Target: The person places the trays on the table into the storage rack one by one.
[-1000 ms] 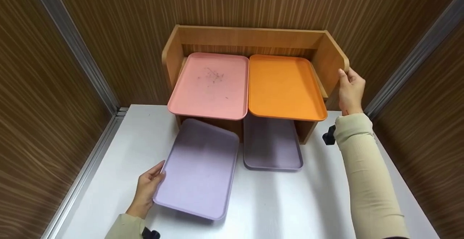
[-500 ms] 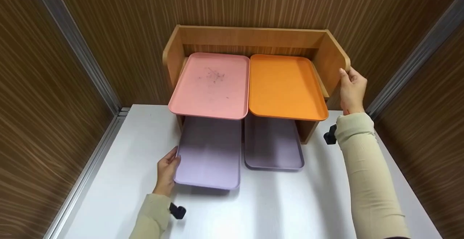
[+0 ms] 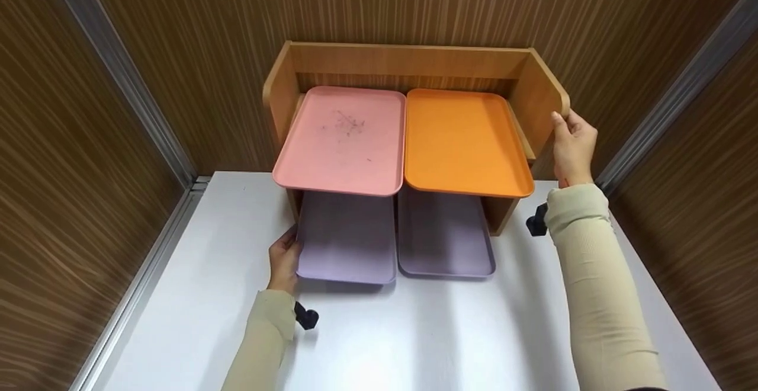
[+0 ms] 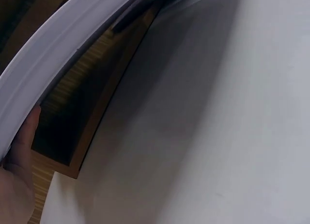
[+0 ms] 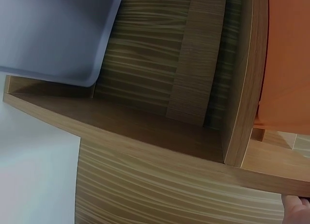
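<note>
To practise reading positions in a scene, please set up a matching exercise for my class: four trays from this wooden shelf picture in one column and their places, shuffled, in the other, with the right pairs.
Things:
1. flat pink plastic tray
2. flat orange plastic tray
3. lilac plastic tray held by the left hand
4. lilac plastic tray nobody touches

Places:
A. lower level of the wooden shelf unit, right side
B. upper level, left side
C. lower level, left side
D. upper level, right side

Pairs: 1-B, 2-D, 3-C, 4-A
</note>
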A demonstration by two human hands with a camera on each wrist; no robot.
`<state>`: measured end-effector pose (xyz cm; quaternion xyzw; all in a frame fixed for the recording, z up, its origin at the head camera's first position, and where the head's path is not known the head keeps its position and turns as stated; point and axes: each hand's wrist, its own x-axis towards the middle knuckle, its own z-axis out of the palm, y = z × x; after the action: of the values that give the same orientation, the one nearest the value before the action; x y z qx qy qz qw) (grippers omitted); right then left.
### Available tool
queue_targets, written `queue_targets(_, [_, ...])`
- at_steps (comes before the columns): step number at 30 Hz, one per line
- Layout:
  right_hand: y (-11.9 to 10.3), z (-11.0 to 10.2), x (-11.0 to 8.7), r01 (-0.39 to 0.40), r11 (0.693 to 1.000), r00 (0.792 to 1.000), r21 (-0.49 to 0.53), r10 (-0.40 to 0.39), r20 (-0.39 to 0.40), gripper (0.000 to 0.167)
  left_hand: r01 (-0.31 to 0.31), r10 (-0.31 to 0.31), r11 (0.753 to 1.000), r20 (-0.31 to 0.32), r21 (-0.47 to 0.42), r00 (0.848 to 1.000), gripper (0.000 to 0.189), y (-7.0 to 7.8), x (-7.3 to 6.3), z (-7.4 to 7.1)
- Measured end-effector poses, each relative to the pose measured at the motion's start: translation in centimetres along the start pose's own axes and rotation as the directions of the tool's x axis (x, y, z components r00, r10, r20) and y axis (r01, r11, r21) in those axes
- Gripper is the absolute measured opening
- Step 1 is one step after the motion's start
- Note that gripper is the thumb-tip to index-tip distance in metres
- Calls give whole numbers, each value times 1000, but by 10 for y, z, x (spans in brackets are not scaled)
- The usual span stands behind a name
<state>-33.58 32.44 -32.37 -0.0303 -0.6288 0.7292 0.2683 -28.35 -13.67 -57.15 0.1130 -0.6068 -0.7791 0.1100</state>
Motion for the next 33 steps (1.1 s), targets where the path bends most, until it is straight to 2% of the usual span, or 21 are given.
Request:
queue_targets(2, [1, 0, 2, 8, 1000, 1000, 21, -8, -6, 33, -33, 33, 999, -6, -23, 999, 45, 0, 2, 2])
queue_targets(5, [5, -2, 7, 11, 1000, 1000, 26, -11, -15, 32, -46, 45, 998, -7, -31, 999, 46, 0, 5, 3])
queue_targets(8, [10, -4, 11, -2, 1000, 1000, -4, 2, -16, 33, -21, 21, 1000, -12, -11, 1000, 47, 3, 9, 5])
queue_targets(10, [12, -5, 12, -9, 1000, 1000, -24, 8, -18, 33, 17, -16, 1000, -6, 12, 1000, 47, 6, 12, 6])
queue_targets(14, [10, -5, 10, -2, 1000, 1000, -9, 2, -25, 32, 58, -58, 998, 6, 17, 998, 45, 16, 13, 8])
queue_targets(17, [6, -3, 6, 2, 1000, 1000, 6, -2, -21, 32, 65, -66, 998, 23, 27, 998, 45, 22, 11, 9])
queue_targets(19, [3, -2, 3, -5, 1000, 1000, -17, 4, -14, 33, 66, -67, 997, 27, 37, 997, 45, 21, 12, 9])
queue_targets(23, [-1, -3, 0, -23, 998, 1000, -53, 23, 6, 36, 56, -57, 996, 18, 67, 998, 44, 9, 18, 8])
queue_targets(27, [0, -2, -1, -15, 999, 1000, -42, 16, 10, 35, 51, -53, 996, 16, 76, 998, 42, -1, 20, 6])
queue_targets(33, [1, -4, 1, -6, 999, 1000, -31, 7, 13, 35, 108, -110, 994, 76, 35, 991, 45, -1, 19, 6])
